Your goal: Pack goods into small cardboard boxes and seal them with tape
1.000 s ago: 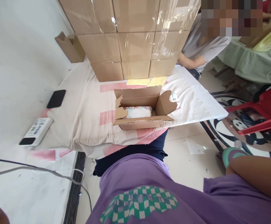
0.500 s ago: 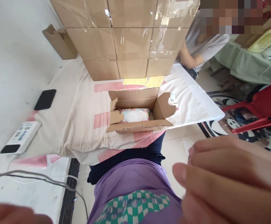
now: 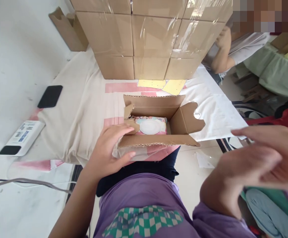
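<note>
An open cardboard box [image 3: 158,140] lies on a cloth-covered table [image 3: 84,105] right in front of me, flaps spread. Inside it is a wrapped pack with a white round lid [image 3: 150,126]. My left hand [image 3: 109,150] rests on the box's near left corner, fingers spread over the left flap and thumb under the front edge. My right hand [image 3: 255,162] hovers to the right of the box, off the table, fingers stretched out and holding nothing.
A wall of taped cardboard boxes [image 3: 148,36] stands at the table's back. A black phone [image 3: 50,96] and a white device [image 3: 22,137] lie at the left. Another person [image 3: 235,49] sits at the back right. A cable [image 3: 22,183] runs across the floor.
My left hand has come up from the lower left onto the box's left corner. My right hand has moved right and farther from the camera.
</note>
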